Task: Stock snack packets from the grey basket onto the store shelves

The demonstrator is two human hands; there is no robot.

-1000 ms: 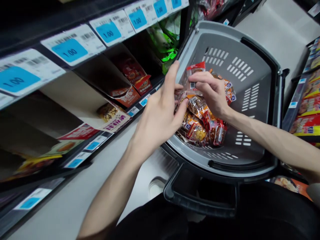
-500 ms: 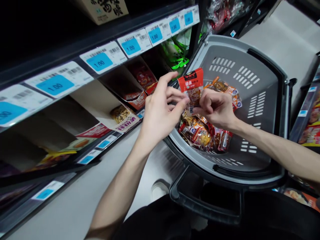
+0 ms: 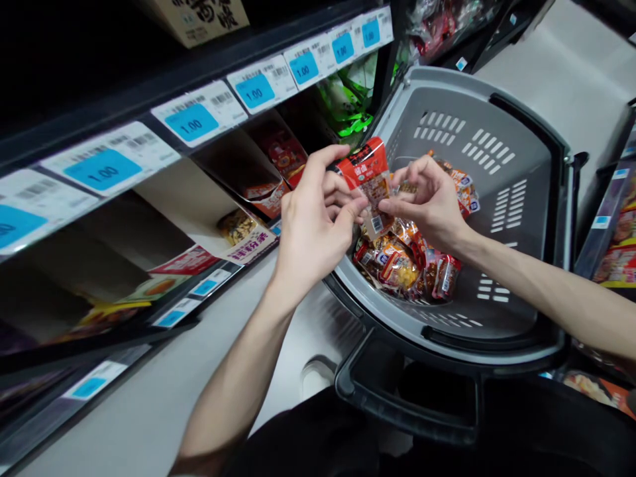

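Note:
A small red and clear snack packet (image 3: 371,173) is tilted above the grey shopping basket (image 3: 527,139). My left hand (image 3: 318,215) pinches its left edge between thumb and fingers. From the other side, my right hand (image 3: 430,202) grips the packet's right edge, thumb in front and fingers curled behind it. Several snack packets (image 3: 397,268) in red, orange and clear wrapping lie heaped at the bottom of the basket, below my hands. Part of that heap is hidden by my right hand.
On the left a shelf with price tags (image 3: 191,122) runs along the aisle, with boxes of packets (image 3: 238,225) on its lower level. The basket's black handle (image 3: 407,411) juts toward my legs. Another shelf with goods (image 3: 623,245) stands at the right.
The packet has shifted slightly left and tilted, its top now leaning left. My right hand has turned, its fingers loosening from a tight curl, and its thumb now presses the packet's face.

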